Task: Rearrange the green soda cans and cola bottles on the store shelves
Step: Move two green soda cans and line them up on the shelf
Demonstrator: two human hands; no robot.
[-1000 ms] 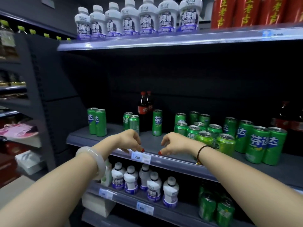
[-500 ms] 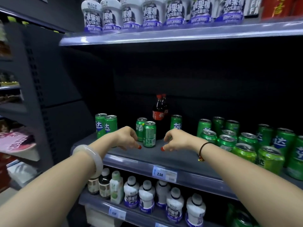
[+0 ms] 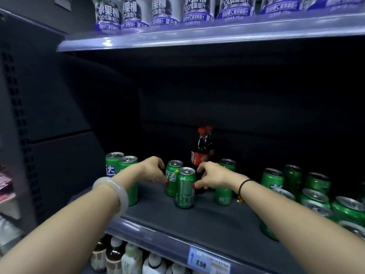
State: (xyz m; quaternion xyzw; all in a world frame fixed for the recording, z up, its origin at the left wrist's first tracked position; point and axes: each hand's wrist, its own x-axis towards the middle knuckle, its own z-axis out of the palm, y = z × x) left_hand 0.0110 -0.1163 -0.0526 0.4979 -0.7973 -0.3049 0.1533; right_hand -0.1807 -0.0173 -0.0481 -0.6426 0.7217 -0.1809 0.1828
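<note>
head view, looking down along two bare forearms into a dark store shelf (image 3: 207, 220). the left hand (image 3: 153, 171) has its fingers curled round the left side of the rear can (image 3: 172, 176), thumb tip pressed to its wall. the right hand (image 3: 212, 177) curls round the right side of the front can (image 3: 185, 191), thumb on its wall. its fingertips go behind the can, so we cannot tell how firm that grip is. both cans stand upright and touching, between the two hands.

just past the right hand's knuckles stand two cola bottles (image 3: 199, 151), one behind the other. their red caps are on and dark drink fills them to the neck. a lone can (image 3: 224, 194) stands behind the right wrist, a can pair (image 3: 126, 165) behind the left wrist, and a can cluster (image 3: 316, 196) lies outward of the right forearm.

every can top we see has its tab flat, so we judge them sealed and full. they should feel fairly weighty, stiff but thin-walled, and smooth enough to slip. we would take each round the mid-wall without squeezing hard. the bottles are taller and would tip more easily, so they are best held at the waist.
</note>
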